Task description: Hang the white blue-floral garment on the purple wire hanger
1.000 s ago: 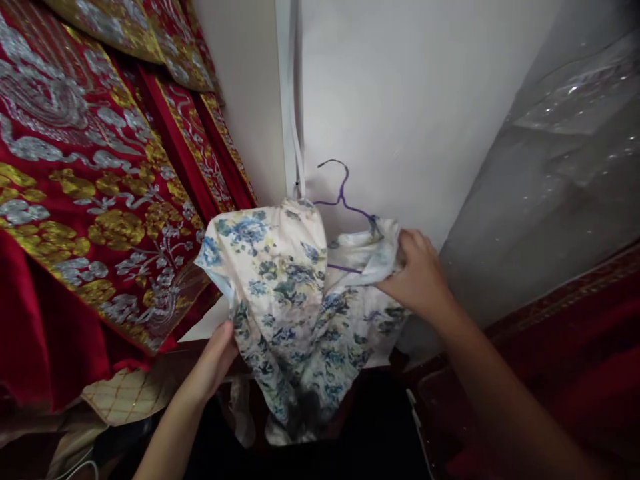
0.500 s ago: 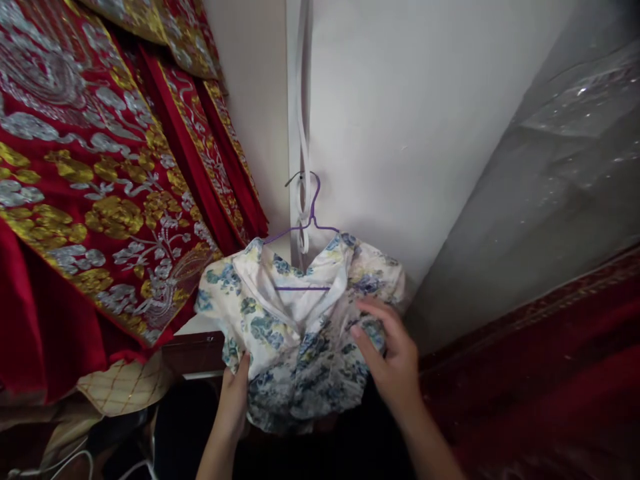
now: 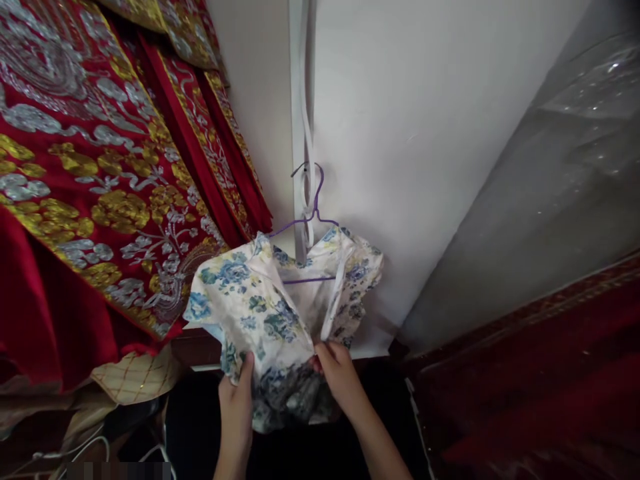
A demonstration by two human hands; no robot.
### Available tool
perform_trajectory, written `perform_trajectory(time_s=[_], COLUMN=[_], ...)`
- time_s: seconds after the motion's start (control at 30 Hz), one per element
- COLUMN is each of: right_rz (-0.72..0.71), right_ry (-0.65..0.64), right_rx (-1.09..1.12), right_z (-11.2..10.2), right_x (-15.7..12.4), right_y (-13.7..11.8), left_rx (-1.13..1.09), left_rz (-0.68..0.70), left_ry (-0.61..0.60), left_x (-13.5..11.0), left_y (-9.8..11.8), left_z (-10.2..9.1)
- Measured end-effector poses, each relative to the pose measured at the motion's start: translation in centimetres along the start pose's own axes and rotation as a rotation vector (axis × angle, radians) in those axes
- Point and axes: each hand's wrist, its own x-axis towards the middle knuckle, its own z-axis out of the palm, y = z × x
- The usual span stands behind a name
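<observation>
A white blouse [image 3: 277, 317] with blue and green flowers hangs on a purple clothes hanger [image 3: 317, 200]. The hanger's hook goes through a loop of a white strap [image 3: 309, 127] by the wall. My left hand [image 3: 237, 387] grips the blouse's side below the sleeve, thumb in front and fingers behind the cloth. At the front opening, my right hand [image 3: 336, 365] pinches the blouse's edge at the bottom of the V-neck. The lower part of the blouse is bunched and dark in shadow.
To the left hangs a red cloth [image 3: 120, 207] embroidered in gold and silver. Clear plastic sheeting [image 3: 575, 153] covers the right side, above dark red fabric [image 3: 550, 373]. White cables [image 3: 95, 443] lie at the lower left, near a cream quilted cloth [image 3: 135, 377].
My right hand has moved left and down from the blouse's right side to its front edge and closed on it. The blouse's right side has been drawn inward. My left hand keeps its hold.
</observation>
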Motion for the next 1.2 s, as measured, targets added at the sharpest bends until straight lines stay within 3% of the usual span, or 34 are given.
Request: perform_trajectory(time_s=[0.07,0.1,0.13,0.2,0.3,0.43,0.6,0.73,0.87,0.93,1.0,1.07,1.2], right_rz=[0.02,0.026,0.027,0.013,-0.043,-0.09,-0.022,-0.111,-0.319,-0.354,-0.376,-0.397,-0.432], right_ry=[0.025,0.031,0.025,-0.015,-0.101,-0.179,-0.143,-0.031,-0.011,-0.008,-0.033,-0.062,-0.094], right_rx=[0.067,0.091,0.108,0.133,0.144,0.159,0.246,0.322,0.345,0.351,0.329,0.288,0.19], right_z=[-0.4,-0.6,-0.6,-0.6,-0.4,-0.8,-2.6,-4.3,-5.4,-5.4,-5.2,-4.8,-4.6], right_x=[-1.1,-1.7,-2.2,-3.0,-3.7,-4.6,-3.9,-0.2,3.4,4.1,3.9,3.2,1.8], right_y=[0.8,1.0,1.0,0.8,-0.1,-0.6,-1.5,-7.3,-15.2,-17.2,-17.6,-16.8,-15.9], left_rx=[0.09,0.142,0.194,0.26,0.221,0.217,0.209,0.227,0.282,0.315,0.324,0.274,0.137], left_rz=[0.195,0.308,0.402,0.493,0.46,0.435,0.588,0.647,0.671,0.662,0.65,0.684,0.948], left_ry=[0.246,0.319,0.314,0.126,-0.219,-0.327,-0.38,-0.424,-0.432,-0.458,-0.502,-0.534,-0.394], left_x=[-1.3,-2.0,-2.9,-4.3,-5.2,-4.5,-3.7,-4.3,-4.7,-4.5,-3.9,-2.7,0.1], left_y=[-0.3,-0.6,-1.0,-1.7,-2.4,-2.3,-2.3,-3.0,-3.8,-3.6,-2.2,0.9,11.2], left_z=[0.8,1.4,2.2,4.0,6.4,7.9,8.2,8.8,9.4,9.5,9.5,9.5,10.1])
